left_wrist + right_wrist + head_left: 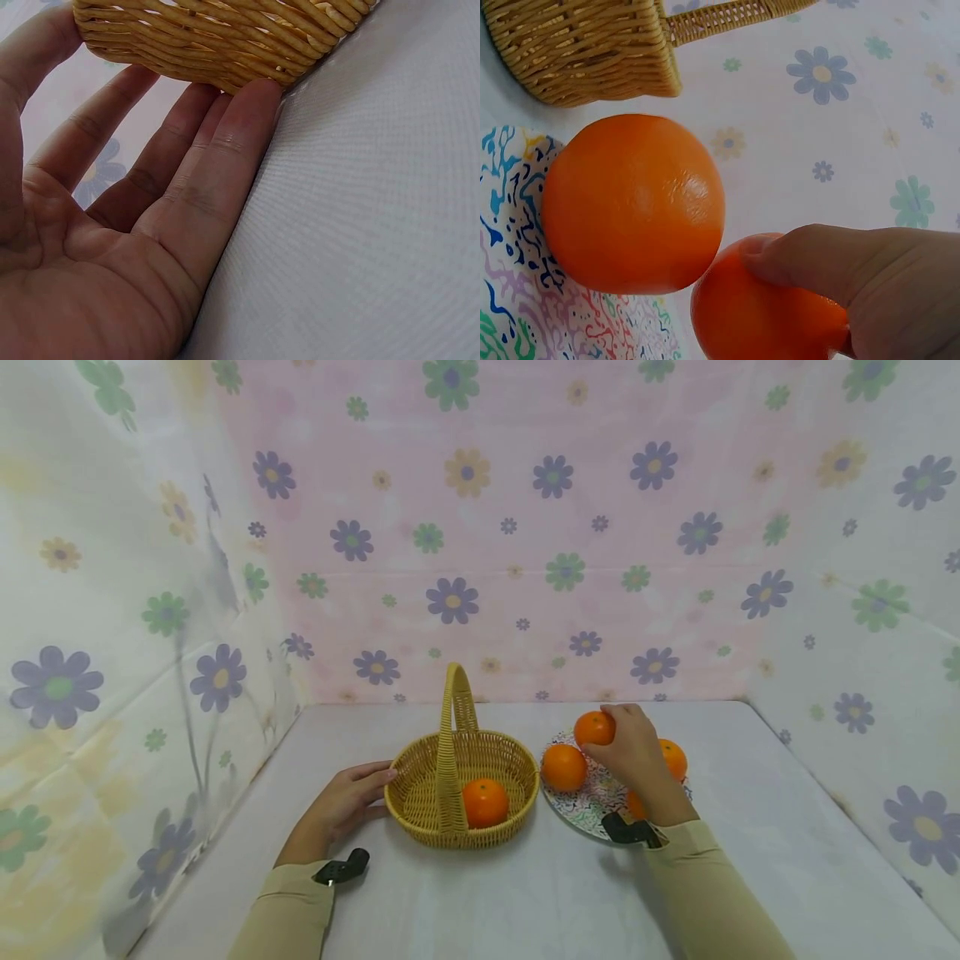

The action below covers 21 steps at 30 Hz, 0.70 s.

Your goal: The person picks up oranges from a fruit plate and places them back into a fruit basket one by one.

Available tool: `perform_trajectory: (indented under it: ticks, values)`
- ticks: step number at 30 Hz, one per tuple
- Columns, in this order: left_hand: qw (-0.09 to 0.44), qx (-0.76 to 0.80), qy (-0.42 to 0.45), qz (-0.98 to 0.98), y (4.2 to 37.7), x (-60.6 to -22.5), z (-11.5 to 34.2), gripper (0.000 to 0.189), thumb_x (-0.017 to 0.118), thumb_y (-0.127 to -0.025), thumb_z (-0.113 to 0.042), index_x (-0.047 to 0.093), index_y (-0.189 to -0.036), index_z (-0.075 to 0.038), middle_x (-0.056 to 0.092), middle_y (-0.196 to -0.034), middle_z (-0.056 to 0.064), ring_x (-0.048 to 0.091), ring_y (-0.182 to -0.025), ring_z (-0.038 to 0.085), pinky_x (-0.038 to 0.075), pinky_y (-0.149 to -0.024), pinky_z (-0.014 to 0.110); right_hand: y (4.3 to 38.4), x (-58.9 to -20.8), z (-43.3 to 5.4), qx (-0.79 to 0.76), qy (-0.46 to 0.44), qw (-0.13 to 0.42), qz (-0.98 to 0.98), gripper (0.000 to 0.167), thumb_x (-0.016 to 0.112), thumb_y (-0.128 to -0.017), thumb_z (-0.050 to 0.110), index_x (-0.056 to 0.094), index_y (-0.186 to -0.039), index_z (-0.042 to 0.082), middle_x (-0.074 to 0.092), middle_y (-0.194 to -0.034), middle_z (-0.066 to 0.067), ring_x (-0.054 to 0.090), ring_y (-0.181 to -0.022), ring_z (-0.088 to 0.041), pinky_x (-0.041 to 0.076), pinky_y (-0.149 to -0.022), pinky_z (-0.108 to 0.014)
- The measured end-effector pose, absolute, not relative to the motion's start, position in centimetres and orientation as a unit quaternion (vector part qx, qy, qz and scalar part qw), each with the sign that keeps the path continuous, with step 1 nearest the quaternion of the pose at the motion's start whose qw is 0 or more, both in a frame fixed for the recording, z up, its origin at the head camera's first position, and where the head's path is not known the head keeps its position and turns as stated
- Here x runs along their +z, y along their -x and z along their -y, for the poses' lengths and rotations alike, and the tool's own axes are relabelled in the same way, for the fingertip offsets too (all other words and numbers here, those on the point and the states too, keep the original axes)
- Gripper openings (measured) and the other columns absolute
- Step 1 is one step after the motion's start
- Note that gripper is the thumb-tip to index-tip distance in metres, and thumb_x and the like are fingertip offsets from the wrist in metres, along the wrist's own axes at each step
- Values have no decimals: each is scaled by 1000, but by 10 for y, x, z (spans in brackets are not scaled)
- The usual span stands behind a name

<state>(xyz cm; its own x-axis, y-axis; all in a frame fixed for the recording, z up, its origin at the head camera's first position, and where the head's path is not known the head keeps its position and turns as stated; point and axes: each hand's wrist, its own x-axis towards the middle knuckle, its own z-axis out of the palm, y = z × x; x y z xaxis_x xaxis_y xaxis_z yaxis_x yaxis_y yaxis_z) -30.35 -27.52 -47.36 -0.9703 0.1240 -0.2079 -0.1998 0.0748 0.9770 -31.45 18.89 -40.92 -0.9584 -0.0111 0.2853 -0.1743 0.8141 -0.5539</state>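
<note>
By patterned plate (592, 800) | orange (591, 728): round, vivid, smooth-skinned | in right grip (633, 750)

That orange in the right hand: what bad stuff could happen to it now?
The held orange might slip, because it is round and the right hand grips only one side of it. It could bump the neighbouring orange close by on the plate and perhaps set that one rolling. Over the basket, it might knock the tall handle.
</note>
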Motion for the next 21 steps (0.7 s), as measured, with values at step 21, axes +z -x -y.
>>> perform_trajectory:
  ticks: [21]
  values:
    - [117, 681, 28, -723, 305, -476, 276, 63, 77, -95, -36, 57, -147, -7, 62, -143, 11, 69, -117, 22, 62, -93, 45, 298, -385, -172, 337, -91, 151, 925, 71, 85, -86, 34, 56, -144, 6, 49, -148, -21, 55, -125, -41, 57, -100, -57]
